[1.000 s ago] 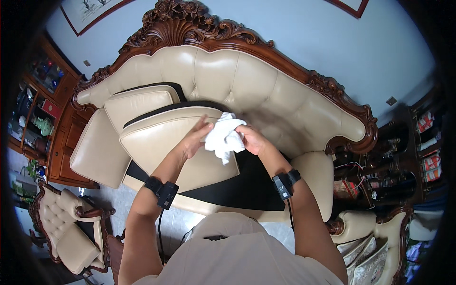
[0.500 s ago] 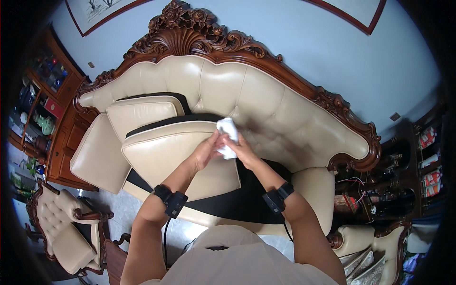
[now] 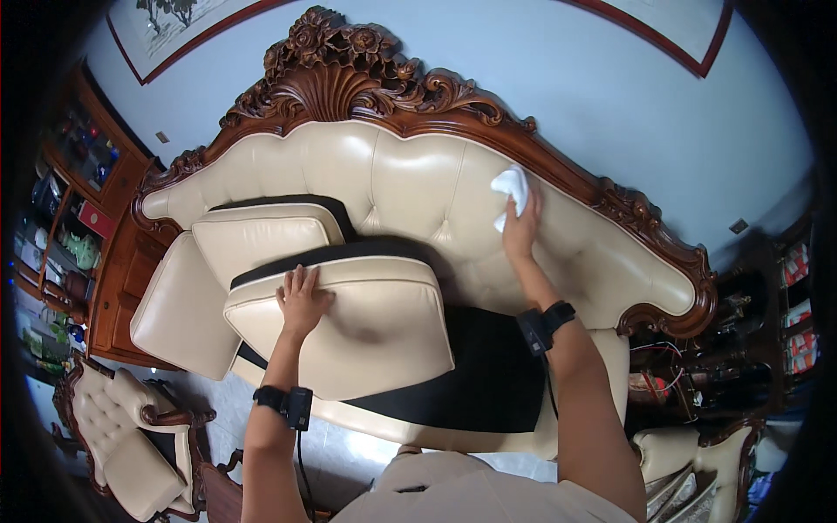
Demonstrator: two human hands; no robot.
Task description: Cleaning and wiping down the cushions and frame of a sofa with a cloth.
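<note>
Right hand (image 3: 521, 228) pressed flat against the upper backrest of the sofa (image 3: 410, 187), near its right half and just below the carved wooden frame (image 3: 366, 78). White cloth (image 3: 511, 188) pinned under that hand's fingers (image 3: 532, 207) against the cream leather, bunched and showing above the fingertips; fingers laid over the cloth rather than curled tight around it. Right forearm stretched up from the lower edge, with a black band (image 3: 542, 324) at the wrist.

Left hand (image 3: 302, 301) resting palm down on the back edge of a loose cream cushion (image 3: 349, 327), fingers (image 3: 296, 281) spread wide and holding nothing. Cushion lying tilted on the sofa's seat, toward its left half, with its black underside showing along the rim. Second cushion (image 3: 261, 240) behind it, touching, propped nearer the left armrest. Third cushion (image 3: 179, 309) at the left end of the seat. Black seat base (image 3: 488, 375) bare on the right half, where no cushion lies. Black band (image 3: 286, 403) on the left wrist too.

Cream armchair (image 3: 113, 436) with dark carved wood at the lower left, on the pale floor. Wooden cabinet (image 3: 105, 261) with shelves beside the sofa's left end. Framed picture (image 3: 166, 26) on the blue wall above.
</note>
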